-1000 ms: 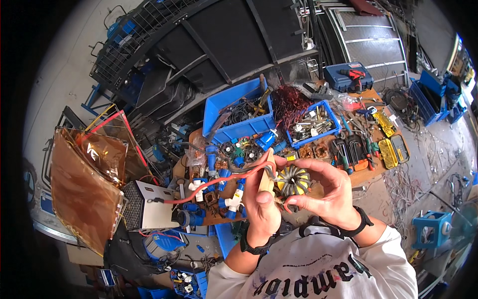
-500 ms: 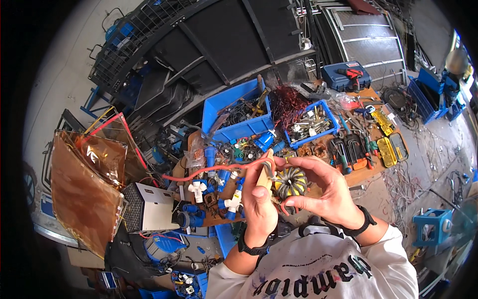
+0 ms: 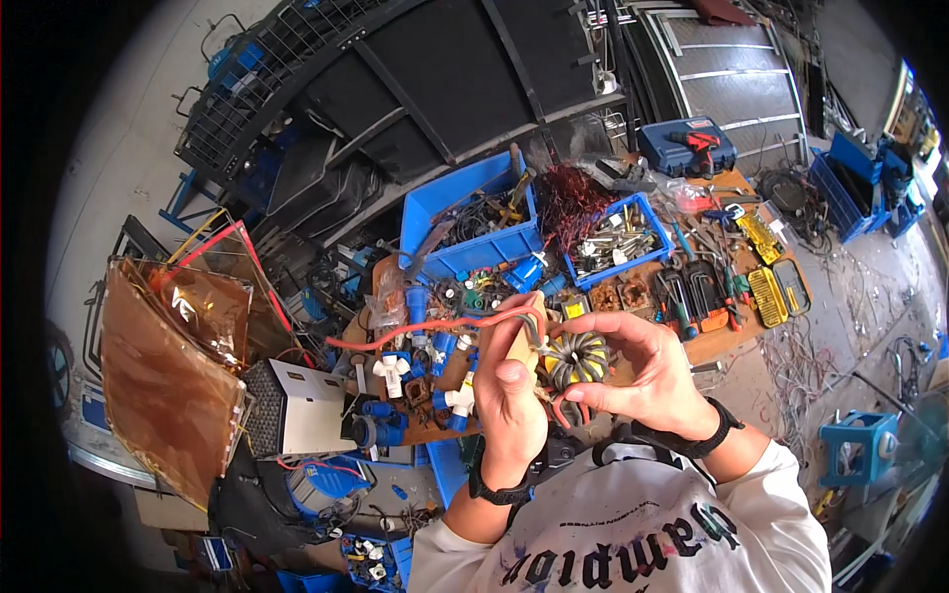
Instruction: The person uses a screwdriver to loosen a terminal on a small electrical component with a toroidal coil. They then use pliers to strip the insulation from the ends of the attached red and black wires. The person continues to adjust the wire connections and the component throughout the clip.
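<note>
Seen from above, our two bare hands meet over a crowded desk (image 3: pixel 727 341). Our left hand (image 3: pixel 509 395) grasps a narrow pale yellow piece (image 3: pixel 527 348), its fingers behind and its thumb across the front. Just beside it, at its 3 o'clock, is a ring-shaped coil (image 3: pixel 576 358), wound in dark grey with yellow showing between the turns. Our right hand (image 3: pixel 657 381) grasps this coil, fingers curved over the top and thumb at the lower edge. A red cable (image 3: pixel 425 324) runs from our left hand toward 9 o'clock. Taking the coil as the clock's centre, we find a large blue bin (image 3: pixel 474 260) of dark cables at 11, a tangle of dark red wire (image 3: pixel 571 203) at 12, and a smaller blue tray (image 3: pixel 623 270) of metal parts toward 1. Farther out at 1, a red and black drill (image 3: pixel 702 143) rests on a blue case (image 3: pixel 660 150). Between 2 and 3 lies an open yellow and black bit set (image 3: pixel 769 296). At 9, we see a white branched fitting (image 3: pixel 392 374) and, well apart beyond it, glossy brown sheets (image 3: pixel 168 366).
</note>
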Demonstrator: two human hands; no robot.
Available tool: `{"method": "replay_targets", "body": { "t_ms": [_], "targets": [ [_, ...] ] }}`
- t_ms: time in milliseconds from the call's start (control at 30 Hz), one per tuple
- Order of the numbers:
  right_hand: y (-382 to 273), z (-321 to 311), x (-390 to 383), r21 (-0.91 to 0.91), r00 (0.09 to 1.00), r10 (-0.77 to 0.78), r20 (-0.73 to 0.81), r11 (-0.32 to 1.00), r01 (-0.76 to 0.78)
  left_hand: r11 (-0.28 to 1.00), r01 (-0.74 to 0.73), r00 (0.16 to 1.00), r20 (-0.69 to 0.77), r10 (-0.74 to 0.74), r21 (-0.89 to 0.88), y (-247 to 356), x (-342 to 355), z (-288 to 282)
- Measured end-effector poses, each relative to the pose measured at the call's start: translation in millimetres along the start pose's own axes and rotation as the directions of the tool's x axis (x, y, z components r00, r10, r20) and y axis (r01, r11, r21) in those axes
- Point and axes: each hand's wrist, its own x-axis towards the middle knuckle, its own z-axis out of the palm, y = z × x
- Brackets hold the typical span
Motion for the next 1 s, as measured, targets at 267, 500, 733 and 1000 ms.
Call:
{"method": "replay_targets", "body": {
  "t_ms": [267, 500, 733, 1000],
  "targets": [
    [-1, 1, -4, 0.045, 0.999, -0.034, 0.01, 0.998, 0.034, 0.999, 0.047, 0.998, 0.033, -0.047, -0.026, 3, -2, -1],
    [1, 2, -9, -0.068, 0.991, -0.134, -0.03, 0.989, 0.131, 0.996, 0.079, 0.995, 0.055, -0.081, 0.037, 8, -4, 4],
    [-4, 5, -16, -0.026, 0.988, -0.154, 0.001, 0.988, 0.154, 0.999, 0.027, 0.999, 0.04, -0.025, -0.036, 15, -9, 5],
    [-2, 7, -19, 0.163, 0.985, -0.173, 0.021, 0.972, 0.167, 0.993, -0.011, 1.0, 0.027, 0.008, 0.12, 24, -10, 3]
  ]
}}
